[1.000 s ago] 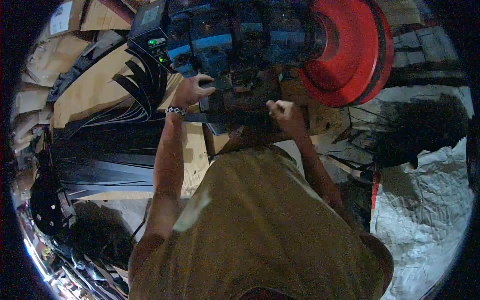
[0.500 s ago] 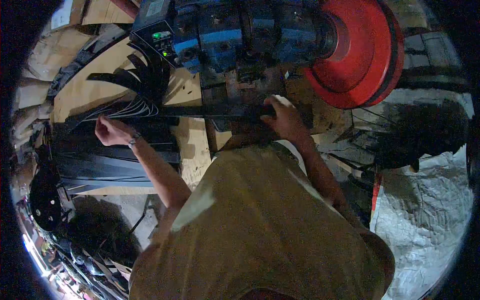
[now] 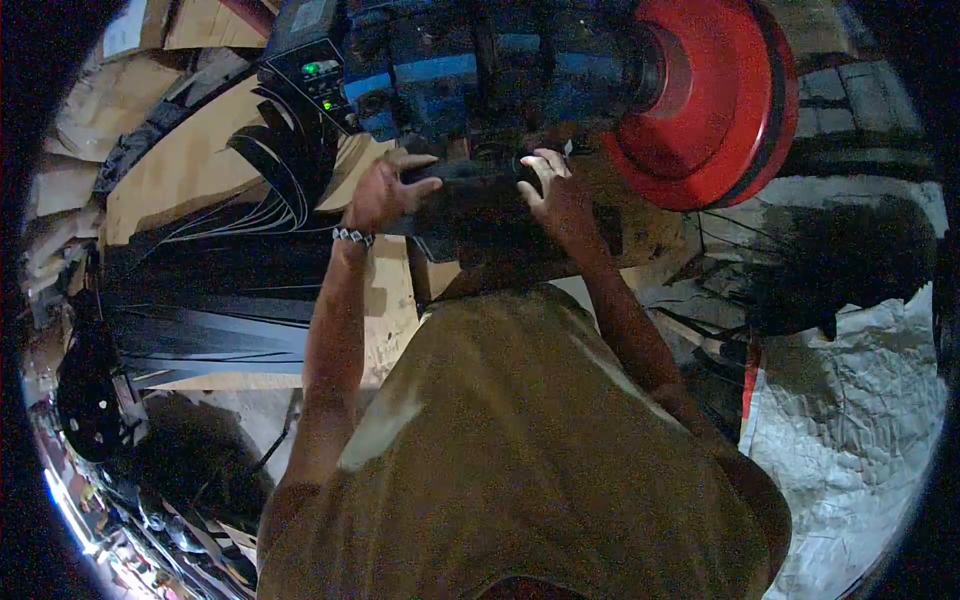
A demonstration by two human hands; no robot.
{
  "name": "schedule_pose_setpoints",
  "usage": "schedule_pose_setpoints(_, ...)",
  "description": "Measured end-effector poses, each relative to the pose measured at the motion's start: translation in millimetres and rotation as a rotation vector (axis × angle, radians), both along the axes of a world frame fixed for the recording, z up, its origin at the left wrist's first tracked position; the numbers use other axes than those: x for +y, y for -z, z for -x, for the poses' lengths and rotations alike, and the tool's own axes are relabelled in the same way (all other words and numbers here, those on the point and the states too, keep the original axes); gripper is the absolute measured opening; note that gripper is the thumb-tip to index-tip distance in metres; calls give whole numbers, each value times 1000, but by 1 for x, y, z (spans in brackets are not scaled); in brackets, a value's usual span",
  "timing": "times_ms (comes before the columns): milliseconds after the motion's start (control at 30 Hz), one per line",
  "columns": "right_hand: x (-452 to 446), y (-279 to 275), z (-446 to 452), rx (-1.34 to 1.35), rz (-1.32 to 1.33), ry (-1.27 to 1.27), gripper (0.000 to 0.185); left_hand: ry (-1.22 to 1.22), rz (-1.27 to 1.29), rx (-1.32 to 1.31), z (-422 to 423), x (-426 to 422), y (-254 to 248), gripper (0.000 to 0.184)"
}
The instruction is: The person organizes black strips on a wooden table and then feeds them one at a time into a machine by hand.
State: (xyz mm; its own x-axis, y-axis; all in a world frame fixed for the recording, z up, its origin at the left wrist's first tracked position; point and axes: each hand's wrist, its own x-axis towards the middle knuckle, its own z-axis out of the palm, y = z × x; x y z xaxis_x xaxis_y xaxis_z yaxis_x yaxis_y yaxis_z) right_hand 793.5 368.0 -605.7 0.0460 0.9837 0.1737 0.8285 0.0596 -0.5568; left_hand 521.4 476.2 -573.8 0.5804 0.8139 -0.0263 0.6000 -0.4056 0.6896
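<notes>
A dark, flat strip (image 3: 475, 180) lies across the front of a blue machine (image 3: 435, 70), between my hands. At its left end my left hand (image 3: 385, 195), with a patterned bracelet at the wrist, has thumb and fingers on either side of the strip. My right hand (image 3: 557, 195) curls its fingers and thumb around the right end. Dim light hides the strip's exact edges and the feed part behind it. Left of the machine, several black strips (image 3: 285, 165) hang in curved loops.
A large red wheel (image 3: 690, 110) sits on the machine's right. The control box (image 3: 320, 85) shows green lights. Long black strips (image 3: 220, 335) are piled on the wooden table (image 3: 385, 320) at left. Crumpled silvery sheeting (image 3: 840, 430) lies at lower right.
My left hand has moved right and up from the black strips to the machine's front. My right hand has shifted slightly up. The curved strips at left have moved.
</notes>
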Motion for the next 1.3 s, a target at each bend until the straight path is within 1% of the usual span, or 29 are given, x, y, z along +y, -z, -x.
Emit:
schedule_pose_setpoints(67,2,11,6,-159,-115,-36,44,48,-219,84,11,21,7,47)
schedule_pose_setpoints(100,2,12,10,-202,-122,-61,46,75,-329,123,14,32,13,49)
schedule_pose_setpoints(133,2,5,17,-245,-129,-84,48,88,-218,330,11,39,3,55)
schedule_pose_setpoints(167,1,2,20,-287,-136,-107,49,86,-176,328,9,43,5,53)
schedule_pose_setpoints(200,2,11,19,-241,-146,-134,51,83,-134,328,8,46,8,52)
schedule_pose_setpoints(233,3,10,20,-266,-119,-115,51,79,-91,327,7,48,9,51)
schedule_pose_setpoints(300,3,9,23,-315,-59,-81,52,58,-90,322,4,46,13,52)
schedule_pose_setpoints(433,-3,13,16,-165,-4,2,52,101,-127,296,-8,38,4,56)
schedule_pose_setpoints(500,-8,15,7,-107,-15,10,51,72,-144,317,-10,35,-2,56)
schedule_pose_setpoints(533,-11,7,4,-120,21,8,48,57,-153,327,-10,34,-3,56)
schedule_pose_setpoints(633,-21,-7,-9,61,157,13,44,45,-136,315,-10,33,-5,56)
schedule_pose_setpoints(733,-28,-12,-26,237,134,43,35,-7,-89,373,-14,29,-12,57)
schedule_pose_setpoints(833,-34,-32,-38,642,91,148,29,10,-84,317,-12,32,0,59)
schedule_pose_setpoints(867,-30,-55,-33,647,176,287,35,12,-80,311,-11,34,6,59)
schedule_pose_setpoints(900,-25,-33,-43,694,143,262,38,14,-76,305,-10,36,14,59)
schedule_pose_setpoints(933,-18,5,-60,741,110,238,42,17,-72,299,-9,37,17,60)
schedule_pose_setpoints(1000,-13,10,-61,683,123,305,51,30,-61,282,-10,35,9,62)
schedule_pose_setpoints(1033,-6,-22,-42,578,170,393,55,38,-56,273,-12,34,6,63)
schedule_pose_setpoints(1067,-4,-40,-31,471,216,475,59,26,-84,285,-12,35,9,62)
schedule_pose_setpoints(1133,-12,-44,-30,495,178,462,64,0,-135,314,-10,35,12,61)
schedule_pose_setpoints(1167,-19,-45,-29,505,161,459,67,2,-114,311,-10,34,10,59)
schedule_pose_setpoints(1267,-36,-42,-14,521,204,281,70,9,-74,296,-10,33,4,55)
schedule_pose_setpoints(1300,-40,-41,-10,499,245,262,70,15,-74,294,-8,34,6,54)
